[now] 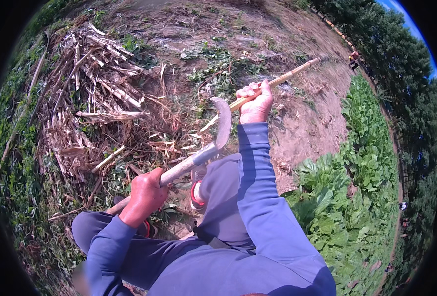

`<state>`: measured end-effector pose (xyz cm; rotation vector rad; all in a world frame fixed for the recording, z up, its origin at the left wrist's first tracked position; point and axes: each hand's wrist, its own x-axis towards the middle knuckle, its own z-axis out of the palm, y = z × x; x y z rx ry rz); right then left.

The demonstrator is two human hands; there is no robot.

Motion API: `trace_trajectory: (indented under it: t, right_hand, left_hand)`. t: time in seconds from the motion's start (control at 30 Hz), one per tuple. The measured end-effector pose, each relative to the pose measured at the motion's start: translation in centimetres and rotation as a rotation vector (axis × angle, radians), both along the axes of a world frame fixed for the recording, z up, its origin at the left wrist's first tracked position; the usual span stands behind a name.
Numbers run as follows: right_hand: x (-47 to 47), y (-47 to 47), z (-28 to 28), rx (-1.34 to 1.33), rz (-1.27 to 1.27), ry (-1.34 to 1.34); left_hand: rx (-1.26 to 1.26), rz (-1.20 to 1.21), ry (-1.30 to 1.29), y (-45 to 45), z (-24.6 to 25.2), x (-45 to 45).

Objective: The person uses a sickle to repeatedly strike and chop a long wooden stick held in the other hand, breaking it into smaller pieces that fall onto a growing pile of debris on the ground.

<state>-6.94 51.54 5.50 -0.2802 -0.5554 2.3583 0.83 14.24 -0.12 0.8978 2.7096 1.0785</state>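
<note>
My left hand (144, 194) is closed around the wooden handle of a billhook (224, 122), whose curved metal blade points up and away from me. A metal socket joins blade and handle. My right hand (256, 100) grips a pale, peeled wooden stick (290, 74) that slants up to the right. The stick's cut lower end lies close behind the blade; whether they touch, I cannot tell. Pale chips and strips of stalk lie on the ground below the blade.
A heap of dry cut stalks (107, 85) lies at the left, with green weeds beyond it. Leafy green vegetables (337, 199) grow at the right. Cut greenery (222, 66) lies ahead on bare soil. A person (353, 61) is far off at the upper right, near trees.
</note>
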Motion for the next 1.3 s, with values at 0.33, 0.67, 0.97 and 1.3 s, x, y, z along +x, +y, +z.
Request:
trace_trajectory:
  t: [0.33, 0.67, 0.97, 1.3]
  right_hand:
    - [1.4, 2.6, -0.6, 0.04, -0.038, -0.056]
    - [0.5, 1.3, -0.7, 0.094, 0.009, -0.016]
    - [-0.2, -1.0, -0.3, 0.099, 0.084, 0.021]
    - [-0.3, -2.5, 0.3, 0.089, 0.127, 0.028]
  left_hand:
    - [-0.12, -0.002, 0.105, -3.4, -2.2, 1.5]
    - [0.039, 0.085, 0.072, -1.4, -1.5, 0.2]
    - [0.082, 0.027, 0.034, 1.5, -0.1, 0.2]
    - [0.127, 0.016, 0.012, 4.0, -1.1, -1.3]
